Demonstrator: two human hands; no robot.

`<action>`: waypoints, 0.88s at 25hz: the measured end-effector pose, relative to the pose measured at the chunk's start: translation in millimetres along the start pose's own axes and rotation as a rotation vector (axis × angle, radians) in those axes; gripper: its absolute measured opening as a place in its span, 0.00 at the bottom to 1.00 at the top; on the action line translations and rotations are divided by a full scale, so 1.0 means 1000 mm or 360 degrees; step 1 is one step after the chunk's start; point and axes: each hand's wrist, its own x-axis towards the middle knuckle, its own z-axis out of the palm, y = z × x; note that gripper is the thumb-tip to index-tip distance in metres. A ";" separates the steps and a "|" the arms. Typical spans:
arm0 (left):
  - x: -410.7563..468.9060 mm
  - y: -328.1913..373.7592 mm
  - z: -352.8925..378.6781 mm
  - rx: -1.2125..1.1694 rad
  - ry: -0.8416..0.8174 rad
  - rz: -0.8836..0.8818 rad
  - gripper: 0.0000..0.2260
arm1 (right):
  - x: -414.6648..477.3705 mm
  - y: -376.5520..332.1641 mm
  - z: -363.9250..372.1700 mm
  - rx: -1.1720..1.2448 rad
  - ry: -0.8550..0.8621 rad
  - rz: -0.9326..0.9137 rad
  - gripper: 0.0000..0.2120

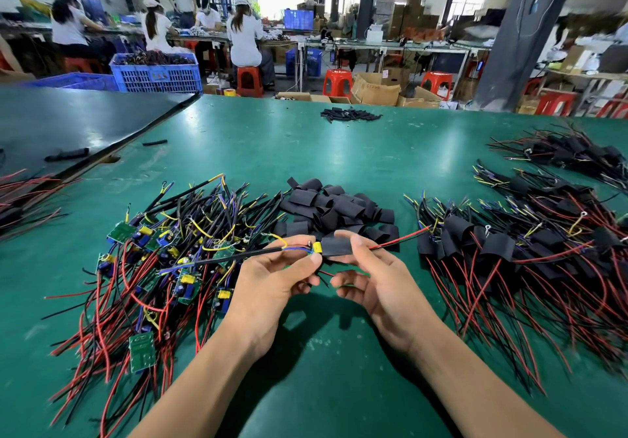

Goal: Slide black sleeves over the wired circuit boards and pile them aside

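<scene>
Tabletop (pixel 339 152), green: your left hand (pixel 272 284) pinches a wired circuit board (pixel 317 247); your right hand (pixel 377 284) grips the black sleeve (pixel 337 246) partly covering it.

I can read nothing here: pale marks on the side of the blue crate (pixel 158 77), a scrawl on a cardboard box (pixel 375 91) and white print on a green circuit board (pixel 142 349) are too blurred.
</scene>
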 end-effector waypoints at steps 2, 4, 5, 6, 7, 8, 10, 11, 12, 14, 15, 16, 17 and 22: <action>-0.001 0.000 0.000 -0.0024 -0.0011 0.0002 0.15 | 0.001 0.001 -0.001 0.0022 0.0070 -0.0075 0.13; -0.001 -0.001 0.000 -0.0048 -0.0027 0.0001 0.16 | 0.003 0.000 -0.003 0.0051 0.0111 -0.0097 0.13; -0.001 -0.001 0.000 -0.0053 -0.0030 -0.0002 0.16 | 0.003 0.000 -0.003 0.0067 0.0112 -0.0086 0.13; -0.001 -0.001 0.000 -0.0055 -0.0031 -0.0007 0.16 | 0.003 0.000 -0.004 0.0078 0.0104 -0.0074 0.12; -0.001 0.000 0.000 -0.0054 -0.0030 -0.0013 0.16 | 0.003 -0.001 -0.004 0.0084 0.0094 -0.0065 0.12; -0.001 0.000 0.000 -0.0053 -0.0031 -0.0021 0.16 | 0.003 0.000 -0.005 0.0079 0.0084 -0.0063 0.12; 0.000 0.000 -0.002 -0.0056 -0.0039 -0.0047 0.15 | 0.003 0.000 -0.004 0.0048 0.0062 -0.0067 0.11; 0.000 0.001 -0.003 -0.0057 -0.0047 -0.0068 0.15 | 0.003 0.000 -0.003 0.0028 0.0050 -0.0066 0.11; 0.000 0.001 -0.003 -0.0051 -0.0056 -0.0091 0.16 | 0.003 0.001 -0.003 0.0012 0.0037 -0.0058 0.12; 0.000 0.000 -0.004 -0.0036 -0.0066 -0.0133 0.19 | 0.002 0.001 -0.002 -0.0005 0.0009 -0.0036 0.13; 0.000 -0.001 -0.004 -0.0031 -0.0067 -0.0148 0.19 | 0.001 0.001 -0.002 -0.0006 -0.0001 -0.0027 0.14; 0.000 -0.002 -0.004 -0.0027 -0.0069 -0.0156 0.18 | 0.001 0.001 -0.002 -0.0007 -0.0008 -0.0025 0.15; 0.000 -0.003 -0.004 -0.0020 -0.0071 -0.0157 0.16 | 0.001 0.002 -0.002 -0.0007 -0.0016 -0.0027 0.15; 0.001 -0.002 -0.004 -0.0076 -0.0098 -0.0168 0.15 | 0.002 0.004 -0.002 -0.0075 -0.0033 -0.0028 0.15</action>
